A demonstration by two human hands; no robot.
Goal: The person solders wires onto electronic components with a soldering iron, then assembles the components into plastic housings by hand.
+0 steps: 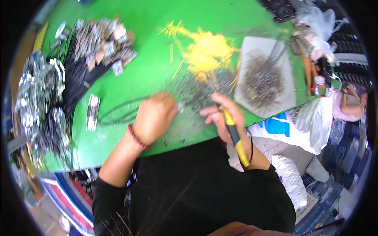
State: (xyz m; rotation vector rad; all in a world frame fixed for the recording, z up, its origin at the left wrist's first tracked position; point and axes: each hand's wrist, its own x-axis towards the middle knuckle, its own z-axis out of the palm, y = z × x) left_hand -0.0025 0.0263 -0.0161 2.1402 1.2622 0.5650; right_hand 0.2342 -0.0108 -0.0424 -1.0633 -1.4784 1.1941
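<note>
Yellow-and-black tool lies in the right hand at the near edge of the green tabletop, left of the pale tray. I judge it light, with a stiff handle that should not slip easily, and a slimmer, more delicate front; I would hold it at the handle, away from the tip. Its long axis slants from near right to far left, tip toward the yellow pile. I see the right hand gripping it, some fingers loosely extended. The left hand is curled closed on the black cable, whose loops spread left; I expect that to be light and springy. Blur hides the exact pinch from me.
</note>
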